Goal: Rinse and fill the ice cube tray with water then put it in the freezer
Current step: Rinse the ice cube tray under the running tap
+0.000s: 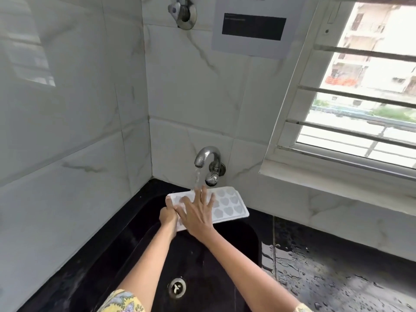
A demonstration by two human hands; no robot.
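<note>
A white ice cube tray (229, 204) with heart-shaped cells is held level over the black sink (236, 246), right under the tap. My left hand (168, 216) grips the tray's near left edge. My right hand (198, 213) lies flat on top of the tray, fingers spread over the cells and fingertips in the water stream (197, 177). Water runs from the steel tap (206, 157) onto the tray's far left part.
The sink has a round metal drain (177, 287) near its front. A wet black countertop (337, 278) lies to the right. White marble-look tiles form the corner walls. A barred window (364, 104) is at the right, a paper notice (254, 25) and an upper valve (182, 12) above.
</note>
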